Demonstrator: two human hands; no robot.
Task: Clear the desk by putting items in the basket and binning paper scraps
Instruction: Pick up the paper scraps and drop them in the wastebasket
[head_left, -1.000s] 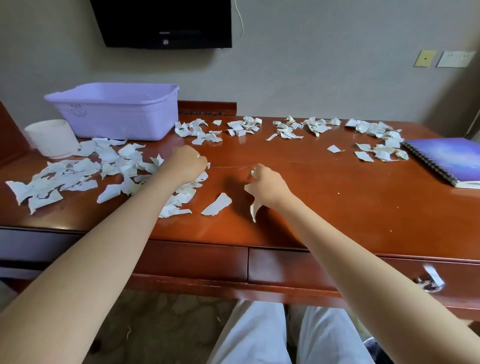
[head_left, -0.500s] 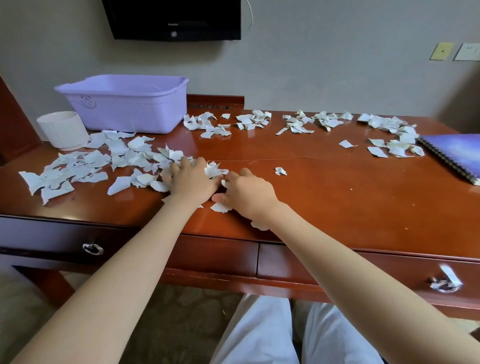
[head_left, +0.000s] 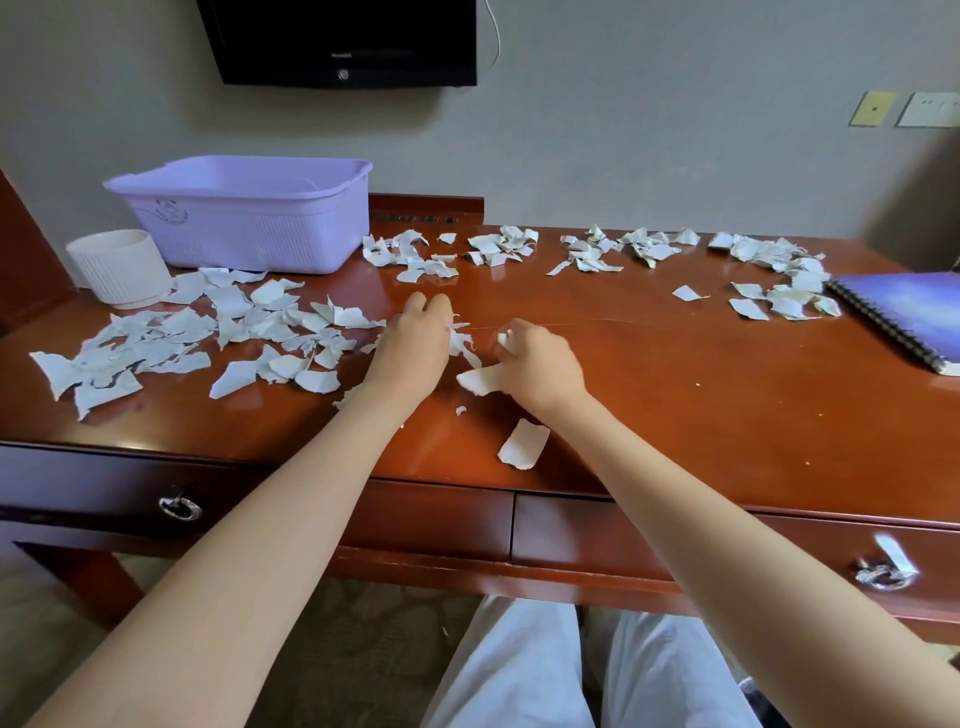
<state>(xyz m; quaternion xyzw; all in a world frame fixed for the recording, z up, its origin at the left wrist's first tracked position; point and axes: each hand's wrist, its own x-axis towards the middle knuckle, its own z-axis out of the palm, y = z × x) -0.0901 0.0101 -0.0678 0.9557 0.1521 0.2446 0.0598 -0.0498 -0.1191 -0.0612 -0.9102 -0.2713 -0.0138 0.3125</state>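
The fingers (head_left: 425, 307) of the left hand (head_left: 410, 353) are bent in. Small white paper scraps (head_left: 461, 340) poke out beside them, so I think they are closed on a little bunch. The right hand (head_left: 543, 366) has curled fingers too. They pinch one scrap, and a bigger piece sits tucked under the palm. Both hands are close together in the middle of the worktop (head_left: 675, 415).

A loose scrap (head_left: 522, 444) lies just in front of the right hand, near the front edge. A big pile (head_left: 156, 348) is spread out toward the left edge. A row of scraps (head_left: 501, 245) runs along the back edge. Another bunch (head_left: 779, 291) lies near the back right corner, just beside the blue notebook (head_left: 904, 317) at the right edge.

The purple basket (head_left: 249, 228) stands at the back left corner, with a white pot (head_left: 119, 265) just beside it. I cannot tell what is inside the basket. No bin shows.

The job looks like it is only starting. Almost all the paper is on the worktop, and so is the notebook. Only the few bits in the hands are picked up. All the piles, the notebook and maybe the pot are left to do.
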